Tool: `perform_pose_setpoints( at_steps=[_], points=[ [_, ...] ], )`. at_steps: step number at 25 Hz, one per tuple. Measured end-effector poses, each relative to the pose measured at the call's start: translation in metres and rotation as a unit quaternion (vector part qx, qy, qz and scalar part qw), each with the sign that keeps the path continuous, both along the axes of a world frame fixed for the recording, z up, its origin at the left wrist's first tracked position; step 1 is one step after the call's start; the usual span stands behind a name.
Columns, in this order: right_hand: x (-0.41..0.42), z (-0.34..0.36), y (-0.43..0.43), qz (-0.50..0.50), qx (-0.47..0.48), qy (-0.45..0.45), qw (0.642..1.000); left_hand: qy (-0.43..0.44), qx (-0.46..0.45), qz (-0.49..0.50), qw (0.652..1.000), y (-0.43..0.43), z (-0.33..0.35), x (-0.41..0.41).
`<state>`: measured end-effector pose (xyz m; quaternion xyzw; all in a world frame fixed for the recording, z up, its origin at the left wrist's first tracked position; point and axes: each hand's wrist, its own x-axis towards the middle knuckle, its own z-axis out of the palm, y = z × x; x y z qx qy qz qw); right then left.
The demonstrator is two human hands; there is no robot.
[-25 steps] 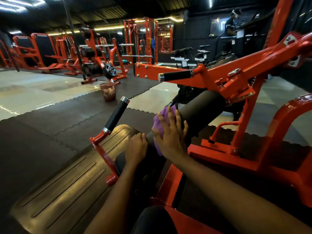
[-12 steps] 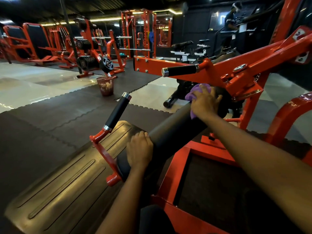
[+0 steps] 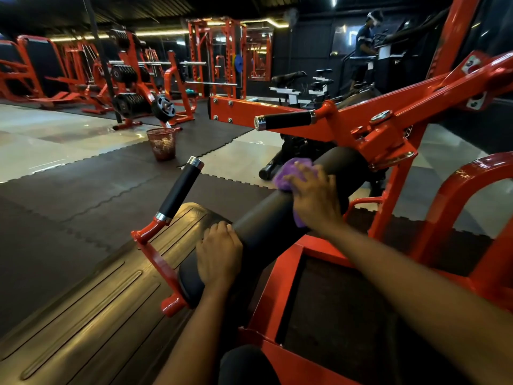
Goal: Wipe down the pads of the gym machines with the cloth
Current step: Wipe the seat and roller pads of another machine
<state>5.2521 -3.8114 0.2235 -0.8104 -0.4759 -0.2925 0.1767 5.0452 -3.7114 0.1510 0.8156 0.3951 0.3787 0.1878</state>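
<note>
Slid back from far end of roller pad (image 3: 263, 229) — right grip (image 3: 313, 198), fingers spread flat, pressing purple cloth (image 3: 290, 173) mid-pad. Left grip (image 3: 219, 254) curled over near end of pad. Soft, light, likely to bunch — best pinned under palm.

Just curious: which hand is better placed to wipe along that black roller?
Right: the right hand presses the purple cloth on the roller pad; the left hand, clothless, holds its near end.
</note>
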Motion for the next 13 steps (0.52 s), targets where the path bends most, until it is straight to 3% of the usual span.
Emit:
perform_pose_setpoints(
  at_steps=[4,8,13],
  points=[
    [0.084,0.055,-0.013,-0.118,0.050,0.052,0.990,-0.002,0.004,0.000,1.000,-0.002,0.001,-0.001],
    [0.067,0.055,-0.007,-0.157,0.104,0.111,0.976,0.016,0.028,0.013,0.999,-0.004,-0.002,0.000],
    [0.008,-0.009,-0.012,-0.056,0.063,0.013,0.996,0.015,0.083,0.052,0.995,-0.020,-0.023,0.004]
  ],
)
